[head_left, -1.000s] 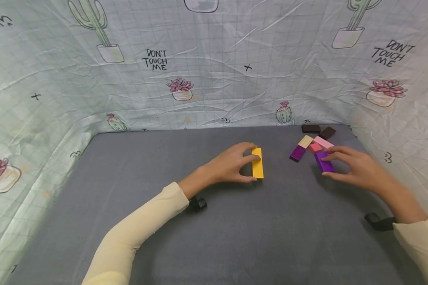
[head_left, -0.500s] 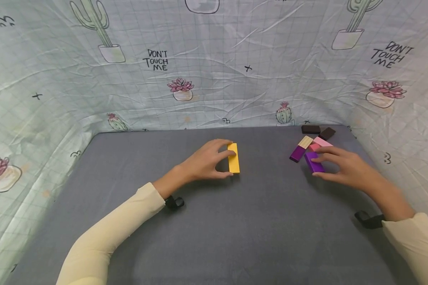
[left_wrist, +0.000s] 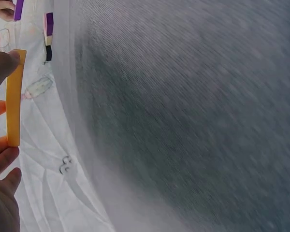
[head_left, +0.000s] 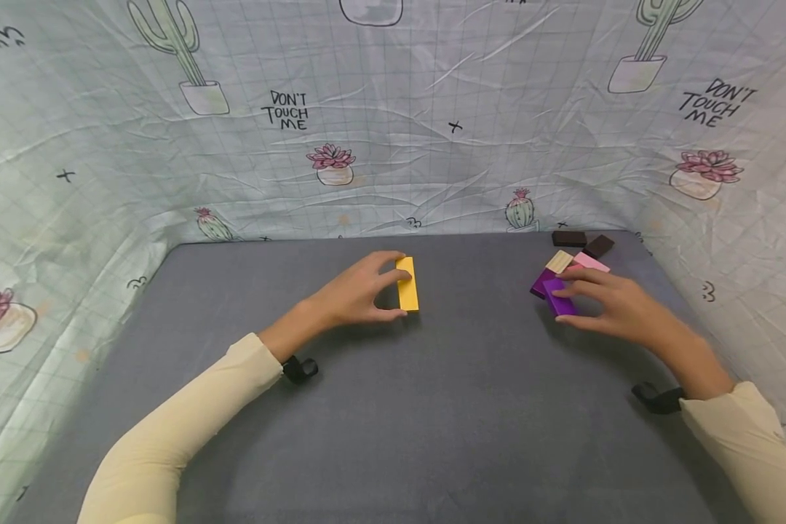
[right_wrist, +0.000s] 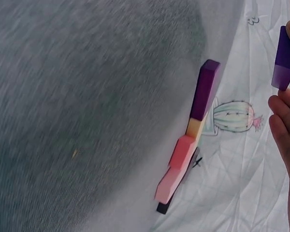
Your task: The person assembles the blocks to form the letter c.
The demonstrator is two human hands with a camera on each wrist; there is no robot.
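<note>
A yellow block (head_left: pixel 407 290) is pinched between the thumb and fingers of my left hand (head_left: pixel 360 291), held above the grey table. In the left wrist view the same yellow block (left_wrist: pixel 14 104) stands clear of the cloth surface. My right hand (head_left: pixel 612 302) grips a purple block (head_left: pixel 559 300) by its ends, raised in front of a group of blocks. The right wrist view shows that purple block (right_wrist: pixel 285 58) apart from the dark purple block (right_wrist: pixel 205 89) lying on the table. A natural wood block (head_left: pixel 560 261) touches the dark purple one.
Behind my right hand lie a pink block (head_left: pixel 592 263), a partly hidden coral block (right_wrist: pixel 182 153) and two dark brown blocks (head_left: pixel 569 239). A printed cloth (head_left: pixel 393 131) rises along the grey table's (head_left: pixel 393 407) back and sides.
My left hand has carried the yellow block to the left and slightly farther back. My right hand has moved left with the purple block, now in front of the dark purple one.
</note>
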